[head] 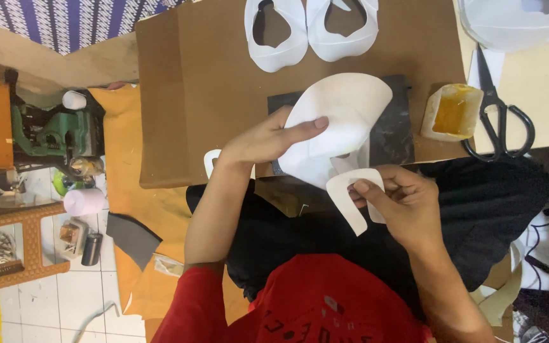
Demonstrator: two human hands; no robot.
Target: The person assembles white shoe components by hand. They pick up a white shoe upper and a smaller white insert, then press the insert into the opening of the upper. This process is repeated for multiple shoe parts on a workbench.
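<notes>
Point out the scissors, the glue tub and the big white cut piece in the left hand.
scissors (499,121): head view, on the pivot area where the blades meet the black handles.
glue tub (455,112): head view, on the yellow glue inside.
big white cut piece (351,105): head view, on its broad upper part.

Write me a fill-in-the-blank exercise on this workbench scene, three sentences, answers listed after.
1. The left hand holds a large curved ____ sheet piece.
2. The right hand pinches a smaller ____ piece of the same material.
3. Black-handled ____ lie beside the small tub of yellow glue.

Missing words: white; white; scissors
</notes>
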